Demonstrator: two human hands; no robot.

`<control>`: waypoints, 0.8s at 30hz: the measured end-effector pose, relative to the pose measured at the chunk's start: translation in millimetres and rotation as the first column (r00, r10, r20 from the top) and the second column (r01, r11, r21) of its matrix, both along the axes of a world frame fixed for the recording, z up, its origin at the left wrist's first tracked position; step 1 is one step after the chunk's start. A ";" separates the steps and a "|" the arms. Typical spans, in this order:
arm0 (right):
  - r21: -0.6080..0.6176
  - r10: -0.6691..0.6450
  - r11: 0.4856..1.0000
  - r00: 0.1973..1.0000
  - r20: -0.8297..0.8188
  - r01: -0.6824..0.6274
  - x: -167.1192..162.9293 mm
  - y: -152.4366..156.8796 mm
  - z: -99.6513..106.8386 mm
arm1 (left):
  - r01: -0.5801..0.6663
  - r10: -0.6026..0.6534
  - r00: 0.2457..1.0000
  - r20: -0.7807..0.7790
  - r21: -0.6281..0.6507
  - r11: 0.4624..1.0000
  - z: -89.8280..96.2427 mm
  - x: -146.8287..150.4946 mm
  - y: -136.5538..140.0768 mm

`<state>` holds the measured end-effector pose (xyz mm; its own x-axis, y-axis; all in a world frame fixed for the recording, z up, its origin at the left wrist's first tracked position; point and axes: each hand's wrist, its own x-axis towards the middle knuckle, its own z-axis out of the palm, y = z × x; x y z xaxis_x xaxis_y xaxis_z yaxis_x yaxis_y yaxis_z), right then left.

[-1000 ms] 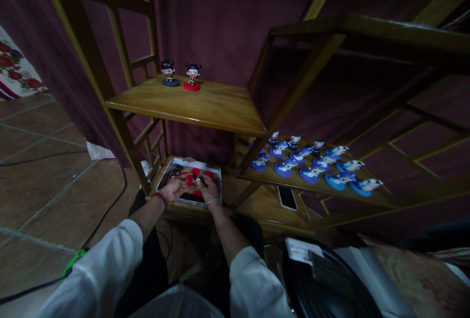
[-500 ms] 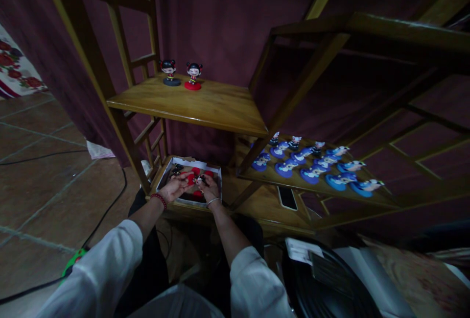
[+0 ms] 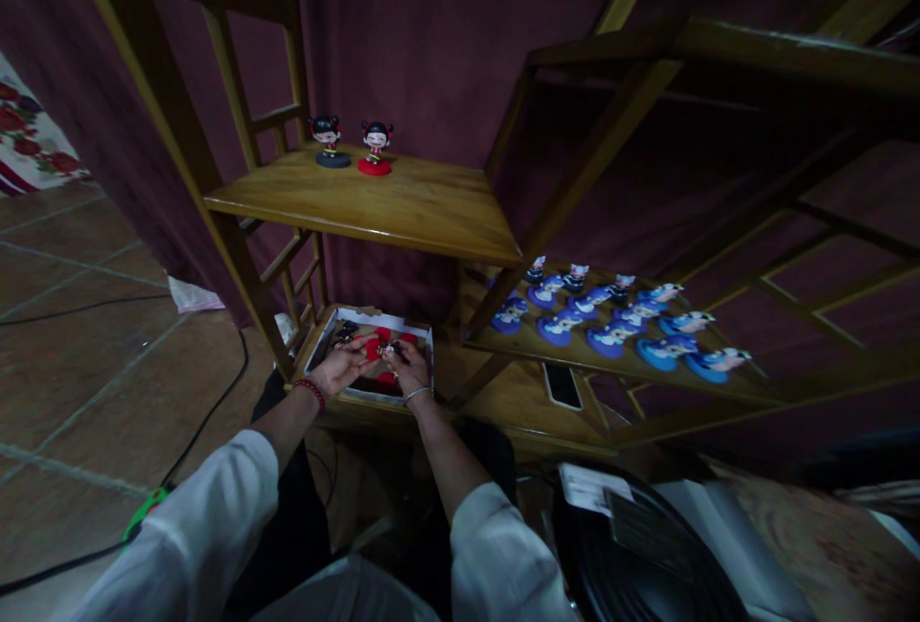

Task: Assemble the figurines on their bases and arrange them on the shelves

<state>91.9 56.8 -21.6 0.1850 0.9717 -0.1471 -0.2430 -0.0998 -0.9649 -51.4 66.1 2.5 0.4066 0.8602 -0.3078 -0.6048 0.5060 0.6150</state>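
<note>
Above a white cardboard box [image 3: 428, 354], both my hands hold one small figurine [image 3: 389, 350] with a red round base, lying on its side. My left hand [image 3: 343, 368], with a red bead bracelet at the wrist, grips the red base. The fingers of my right hand [image 3: 409, 371], with a thin bangle at the wrist, close on the figurine's dark-haired head end. More figurines with red or dark bases lie inside the box, partly hidden by my hands. Two black-haired figurines stand on the upper shelf, one on a grey base [image 3: 333, 160], the other on a red base [image 3: 374, 167].
The wooden upper shelf [image 3: 417, 205] overhangs the box. On the lower right shelf stand several blue and purple figurines [image 3: 609, 336]. Below them lies a phone [image 3: 562, 386]. A black round object [image 3: 647, 555] is near my right knee, and a cable crosses the floor at left.
The camera view has shifted very slightly. My hands hold the figurine in nearly the same place and pose above the box.
</note>
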 end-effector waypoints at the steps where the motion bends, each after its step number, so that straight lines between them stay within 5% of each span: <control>1: 0.004 0.001 1.000 1.000 0.007 -0.001 -0.1 -0.3 0.3 | -0.002 0.002 1.000 -0.004 -0.003 1.000 -0.1 0.0 0.2; 24: 0.172 0.007 0.984 0.985 0.174 -0.037 2.9 0.6 -6.4 | -0.020 0.017 0.998 -0.061 -0.055 0.998 -2.6 2.8 1.5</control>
